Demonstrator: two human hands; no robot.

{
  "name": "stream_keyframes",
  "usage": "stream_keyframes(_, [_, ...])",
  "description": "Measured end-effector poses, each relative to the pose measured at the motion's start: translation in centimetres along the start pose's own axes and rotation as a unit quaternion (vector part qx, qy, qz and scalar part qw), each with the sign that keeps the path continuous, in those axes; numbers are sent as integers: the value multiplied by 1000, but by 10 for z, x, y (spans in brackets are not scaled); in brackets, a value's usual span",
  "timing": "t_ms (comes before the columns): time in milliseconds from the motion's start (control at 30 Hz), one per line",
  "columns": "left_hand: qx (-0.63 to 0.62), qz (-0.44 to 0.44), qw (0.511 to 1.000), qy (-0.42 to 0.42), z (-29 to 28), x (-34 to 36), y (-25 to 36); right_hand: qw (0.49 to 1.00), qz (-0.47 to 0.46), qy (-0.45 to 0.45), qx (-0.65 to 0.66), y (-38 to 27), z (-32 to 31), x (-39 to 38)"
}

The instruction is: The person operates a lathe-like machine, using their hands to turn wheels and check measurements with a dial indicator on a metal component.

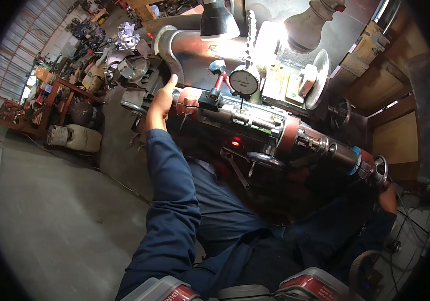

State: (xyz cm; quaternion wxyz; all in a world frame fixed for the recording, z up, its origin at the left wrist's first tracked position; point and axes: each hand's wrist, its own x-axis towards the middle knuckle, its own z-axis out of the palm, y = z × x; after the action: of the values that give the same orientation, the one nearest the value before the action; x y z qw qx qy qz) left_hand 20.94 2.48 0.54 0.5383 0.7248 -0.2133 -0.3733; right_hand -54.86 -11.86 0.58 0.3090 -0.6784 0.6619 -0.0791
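Grey floor (64, 210), metal parts (127, 37) heaped far left. Red-and-steel machine (289, 133) ahead, dial gauge (245, 82) over its middle. Left hand (161, 104) at its left end, thumb raised; right hand (388, 198), shadowed, by the right-end handwheel (386, 166); whether the hands are closed or holding cannot be told.

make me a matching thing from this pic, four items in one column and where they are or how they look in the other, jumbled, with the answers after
Column one
1. dial gauge
2. left hand
3. right hand
4. wrench

Column two
A. by the handwheel at the right end of the machine
B. slanting just below a glowing red light
C. round, with a pale face and dark rim
D. at the machine's left end, thumb raised

Right pairs: 1-C, 2-D, 3-A, 4-B
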Motion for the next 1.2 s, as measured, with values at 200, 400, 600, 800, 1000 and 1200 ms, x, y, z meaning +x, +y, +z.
stream_keyframes(200, [46, 129, 990, -43, -15, 29, -28, 900, -248, 353, -62, -176, 32, -41])
stream_keyframes(400, [210, 480, 849, 69, -9, 24, -51, 854, -499, 144, -27, -341, 155, -42])
stream_keyframes(600, [75, 396, 914, 52, 0, 8, -51, 857, -492, 68, -135, -389, 202, -21])
stream_keyframes(800, [183, 512, 779, 311, 38, -63, -26, 867, -469, 49, -163, -392, 215, -20])
stream_keyframes(1000, [398, 575, 678, 229, 103, -95, -21, 864, -475, 57, -156, -389, 216, -16])
stream_keyframes(1200, [425, 555, 679, 224, 103, -91, -26, 860, -489, 74, -125, -388, 218, -14])
